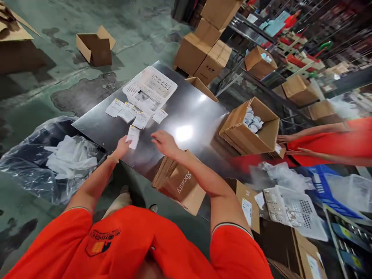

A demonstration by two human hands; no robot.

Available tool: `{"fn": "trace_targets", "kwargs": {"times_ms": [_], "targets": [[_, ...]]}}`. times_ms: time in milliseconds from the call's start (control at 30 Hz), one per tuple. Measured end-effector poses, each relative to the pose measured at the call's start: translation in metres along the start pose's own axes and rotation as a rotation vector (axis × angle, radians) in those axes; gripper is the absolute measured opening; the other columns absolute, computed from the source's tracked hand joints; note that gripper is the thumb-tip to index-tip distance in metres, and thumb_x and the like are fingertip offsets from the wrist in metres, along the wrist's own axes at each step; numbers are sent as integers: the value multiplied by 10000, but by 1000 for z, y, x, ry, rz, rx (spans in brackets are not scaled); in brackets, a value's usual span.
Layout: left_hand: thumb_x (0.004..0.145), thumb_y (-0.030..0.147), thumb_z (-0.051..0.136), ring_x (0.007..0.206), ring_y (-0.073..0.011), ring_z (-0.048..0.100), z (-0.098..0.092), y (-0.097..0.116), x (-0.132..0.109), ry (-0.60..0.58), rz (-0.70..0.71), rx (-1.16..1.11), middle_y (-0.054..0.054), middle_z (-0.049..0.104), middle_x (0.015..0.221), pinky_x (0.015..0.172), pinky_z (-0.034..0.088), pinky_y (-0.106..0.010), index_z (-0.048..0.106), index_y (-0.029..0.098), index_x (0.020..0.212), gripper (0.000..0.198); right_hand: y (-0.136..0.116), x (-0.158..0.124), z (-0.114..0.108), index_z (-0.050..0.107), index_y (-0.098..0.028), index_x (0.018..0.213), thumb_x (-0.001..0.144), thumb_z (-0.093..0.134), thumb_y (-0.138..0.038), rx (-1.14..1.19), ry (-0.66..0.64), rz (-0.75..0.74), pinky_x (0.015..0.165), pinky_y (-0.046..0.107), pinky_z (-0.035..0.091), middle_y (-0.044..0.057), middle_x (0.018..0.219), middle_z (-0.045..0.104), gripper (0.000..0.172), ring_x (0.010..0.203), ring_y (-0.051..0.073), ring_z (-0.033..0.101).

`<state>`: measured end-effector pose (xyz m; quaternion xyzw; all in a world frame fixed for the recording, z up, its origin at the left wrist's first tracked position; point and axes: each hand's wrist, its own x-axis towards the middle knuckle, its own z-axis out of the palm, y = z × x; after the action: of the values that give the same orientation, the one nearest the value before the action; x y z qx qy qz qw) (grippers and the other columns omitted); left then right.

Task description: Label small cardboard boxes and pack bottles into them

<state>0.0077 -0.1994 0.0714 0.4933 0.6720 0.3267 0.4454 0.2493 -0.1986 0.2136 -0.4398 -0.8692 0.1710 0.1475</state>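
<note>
Our left hand (pixel 123 146) pinches a white packet (pixel 134 135) near the table's (pixel 200 114) near edge; our right hand (pixel 165 142) hangs loosely curled, nothing visible in it. Other packets (pixel 141 120) lie just beyond, before a white basket (pixel 161 83) at the left edge. We seem to be handling packets singly; the next move calls for a steady pinch.

Work surface: a shiny grey metal tabletop (pixel 200 110), set diagonally across mid-frame; glare noted near centre. A white perforated plastic basket (pixel 161 80) is placed toward its upper end. Flat white rectangular packets with yellow marks (pixel 141 120) are spread just below the basket, some overlapped. An open brown cardboard box (pixel 235 124) is stood on the tabletop, right of centre.
</note>
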Motion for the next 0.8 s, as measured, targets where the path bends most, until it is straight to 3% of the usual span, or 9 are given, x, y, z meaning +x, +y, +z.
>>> {"fn": "trace_targets", "kwargs": {"times_ms": [133, 233, 333, 433, 500, 600, 667, 733, 800], "targets": [[889, 573, 747, 911, -265, 727, -9, 15, -43, -102, 229, -429, -92, 782, 1021, 820, 633, -380, 740, 177, 1101, 449, -19, 41, 45, 741, -180, 1161, 1111, 675, -389, -244, -29, -107, 984, 462, 544, 179, 1195, 720, 224, 1123, 322, 617], [876, 622, 753, 872, -256, 714, -27, 14, -61, -55, 279, -440, -70, 768, 952, 802, 625, -362, 729, 199, 1023, 449, -27, 53, 48, 730, -201, 1074, 1154, 582, -338, -286, -9, -246, 925, 399, 540, 136, 1098, 723, 217, 1050, 276, 627], [834, 657, 769, 888, -281, 733, -45, -6, -68, -23, 217, -407, -77, 780, 927, 829, 622, -383, 728, 202, 979, 479, -16, 82, 17, 728, -228, 1047, 1163, 516, -271, -251, 155, -267, 844, 336, 531, 83, 1030, 720, 246, 963, 229, 652], [782, 666, 791, 922, -303, 750, -55, -36, -75, -35, 134, -412, -89, 807, 952, 860, 626, -408, 747, 203, 963, 500, 13, 139, -37, 714, -226, 1027, 1165, 466, -248, -184, 447, -110, 878, 324, 541, 64, 1020, 716, 285, 956, 210, 674], [765, 664, 805, 932, -305, 756, -57, -53, -81, -39, 77, -449, -91, 819, 968, 875, 633, -424, 756, 208, 956, 498, 37, 186, -74, 710, -216, 1048, 1168, 472, -262, -185, 551, 33, 962, 334, 544, 77, 1073, 729, 271, 1006, 207, 689], [727, 664, 850, 954, -303, 768, -58, -65, -89, -35, -12, -541, -99, 832, 998, 900, 645, -438, 772, 199, 983, 536, 67, 243, -113, 713, -163, 1124, 1168, 522, -296, -263, 473, 314, 1087, 384, 519, 145, 1211, 750, 237, 1178, 240, 694], [701, 648, 887, 986, -306, 782, -59, -64, -92, -53, -63, -618, -114, 845, 1060, 910, 654, -438, 787, 182, 1045, 588, 77, 261, -123, 712, -111, 1160, 1143, 603, -331, -309, 360, 476, 1135, 443, 506, 203, 1258, 746, 246, 1277, 293, 687], [665, 615, 929, 988, -307, 793, -60, -56, -94, -73, -105, -675, -124, 855, 1091, 908, 662, -433, 801, 168, 1076, 621, 74, 258, -120, 727, -93, 1137, 1097, 688, -344, -311, 285, 541, 1145, 476, 513, 217, 1234, 752, 258, 1304, 333, 695], [612, 576, 969, 950, -308, 802, -61, -46, -94, -72, -133, -720, -126, 864, 1077, 894, 668, -438, 812, 163, 1067, 635, 58, 231, -102, 747, -113, 1102, 1056, 736, -363, -201, 226, 495, 1086, 449, 560, 174, 1144, 775, 254, 1210, 316, 743]]}}
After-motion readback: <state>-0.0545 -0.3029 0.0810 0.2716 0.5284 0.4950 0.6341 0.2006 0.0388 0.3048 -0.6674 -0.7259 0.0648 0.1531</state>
